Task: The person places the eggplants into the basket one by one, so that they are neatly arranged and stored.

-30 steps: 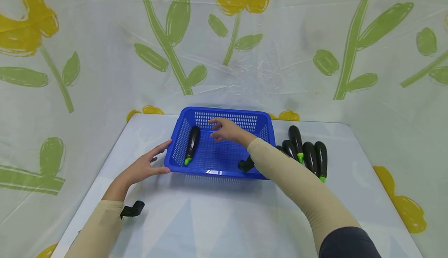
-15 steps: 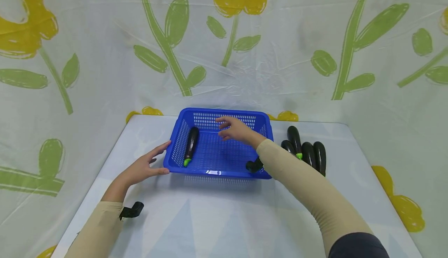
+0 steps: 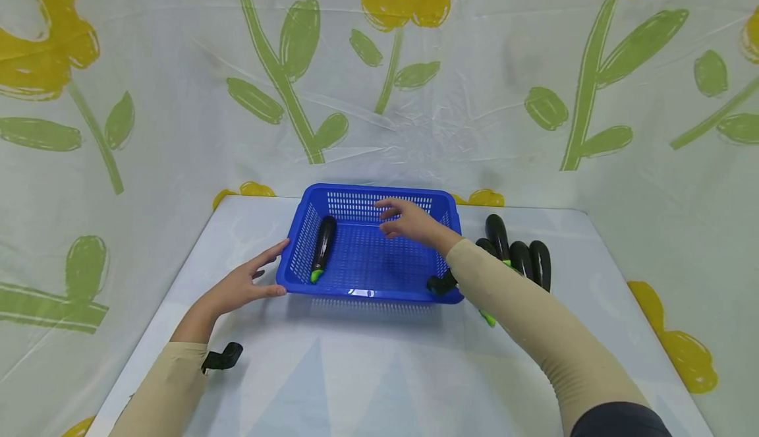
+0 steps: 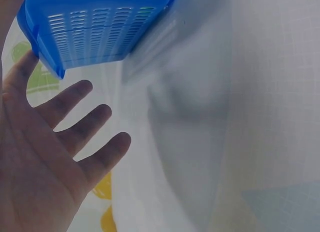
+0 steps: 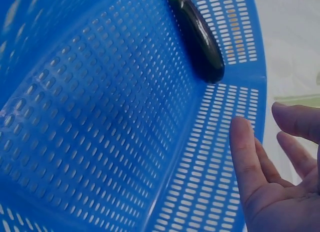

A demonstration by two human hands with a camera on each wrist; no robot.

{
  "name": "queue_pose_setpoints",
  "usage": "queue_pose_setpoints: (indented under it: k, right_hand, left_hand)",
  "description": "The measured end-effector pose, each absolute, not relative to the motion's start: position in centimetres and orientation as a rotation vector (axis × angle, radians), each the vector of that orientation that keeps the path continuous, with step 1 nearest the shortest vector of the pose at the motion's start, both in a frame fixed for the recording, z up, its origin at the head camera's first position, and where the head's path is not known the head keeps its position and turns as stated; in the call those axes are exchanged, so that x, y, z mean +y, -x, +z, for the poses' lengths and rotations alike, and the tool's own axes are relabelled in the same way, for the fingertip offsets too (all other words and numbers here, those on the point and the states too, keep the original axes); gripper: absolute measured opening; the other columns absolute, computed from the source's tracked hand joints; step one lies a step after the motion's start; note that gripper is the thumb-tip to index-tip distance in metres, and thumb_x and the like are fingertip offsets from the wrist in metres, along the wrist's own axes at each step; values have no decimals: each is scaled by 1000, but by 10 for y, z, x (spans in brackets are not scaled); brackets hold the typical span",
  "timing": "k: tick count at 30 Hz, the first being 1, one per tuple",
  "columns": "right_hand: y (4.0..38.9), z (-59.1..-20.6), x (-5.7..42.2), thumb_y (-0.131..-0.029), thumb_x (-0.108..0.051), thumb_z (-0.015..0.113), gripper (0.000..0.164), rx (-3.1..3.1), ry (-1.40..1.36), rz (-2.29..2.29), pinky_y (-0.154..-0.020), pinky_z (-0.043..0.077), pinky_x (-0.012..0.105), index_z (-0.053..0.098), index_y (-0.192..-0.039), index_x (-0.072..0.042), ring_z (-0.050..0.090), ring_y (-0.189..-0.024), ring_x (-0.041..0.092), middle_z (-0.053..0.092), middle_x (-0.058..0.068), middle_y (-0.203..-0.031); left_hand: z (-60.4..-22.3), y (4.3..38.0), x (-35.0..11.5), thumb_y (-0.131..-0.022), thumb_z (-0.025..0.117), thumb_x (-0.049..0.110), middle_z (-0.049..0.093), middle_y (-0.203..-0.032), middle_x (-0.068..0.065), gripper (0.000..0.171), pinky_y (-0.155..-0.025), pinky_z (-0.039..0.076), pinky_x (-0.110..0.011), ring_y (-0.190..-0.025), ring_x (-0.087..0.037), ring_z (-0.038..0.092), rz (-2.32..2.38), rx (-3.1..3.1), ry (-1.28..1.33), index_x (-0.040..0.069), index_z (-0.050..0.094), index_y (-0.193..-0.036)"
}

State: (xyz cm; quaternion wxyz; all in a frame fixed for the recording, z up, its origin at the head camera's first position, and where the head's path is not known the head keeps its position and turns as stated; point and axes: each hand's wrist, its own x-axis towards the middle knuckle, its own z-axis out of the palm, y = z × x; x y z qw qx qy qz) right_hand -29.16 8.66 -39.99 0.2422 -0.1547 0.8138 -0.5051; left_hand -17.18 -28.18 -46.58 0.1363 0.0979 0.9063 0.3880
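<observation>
A blue plastic basket (image 3: pixel 362 294) with slotted walls stands on the table. One dark eggplant (image 3: pixel 323 247) with a green stem end lies inside it along the left wall. My left hand (image 3: pixel 240 287) is at the basket's left side, fingers spread, with fingertip and thumb at the rim. In the left wrist view the other fingers of the left hand (image 4: pixel 65 127) extend free below the basket. Over the inside of the basket hovers my right hand (image 3: pixel 411 221), its fingers loosely bent and holding nothing. The right wrist view shows the right hand (image 5: pixel 280 177) near a slotted wall.
Several more eggplants (image 3: pixel 522 259) lie grouped on the white table (image 3: pixel 367 371) right of the basket, partly hidden by the right forearm. A flower-printed sheet (image 3: pixel 474 94) hangs behind the table.
My right hand has drifted rightward over the basket, away from the eggplant in it. The left hand and the basket stay nearly the same.
</observation>
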Motion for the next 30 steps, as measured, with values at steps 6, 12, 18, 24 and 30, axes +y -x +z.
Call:
queue_pose_setpoints:
  k: [6,12,18,24,30]
  right_hand:
    - [290,-397,97,-99,-3,63,56,2230,398,-1404,-96,57,42,46,-152,-11,63,-119,40,50,26,-145]
    - [290,-397,109,-100,-6,63,54,2256,356,-1432,-99,55,48,48,-151,-13,63,-119,42,53,23,-141]
    - [292,-395,117,-100,-7,64,55,2263,346,-1454,-98,56,47,47,-152,-11,64,-118,42,54,22,-139]
    - [292,-395,124,-101,-5,62,55,2268,365,-1447,-96,57,43,45,-152,-9,64,-117,42,53,25,-140]
    - [289,-392,133,-101,-4,61,53,2278,380,-1445,-92,59,41,46,-152,-8,67,-112,38,53,27,-140]
  left_hand:
    - [-465,173,-281,-87,78,46,19,-168,-18,99,-108,31,-75,-148,-52,23,1138,2622,-289,35,17,-164]
    - [-466,173,-279,-87,78,48,20,-168,-18,99,-108,32,-75,-148,-52,24,1115,2627,-295,36,16,-164]
    - [-466,173,-279,-88,77,48,20,-168,-18,99,-108,32,-75,-148,-52,23,1115,2626,-292,37,15,-164]
    - [-467,172,-279,-88,77,47,20,-168,-18,99,-108,32,-75,-148,-52,23,1125,2620,-290,37,15,-164]
    - [-468,171,-281,-87,77,48,20,-167,-19,100,-106,34,-75,-147,-52,24,1106,2629,-279,39,14,-164]
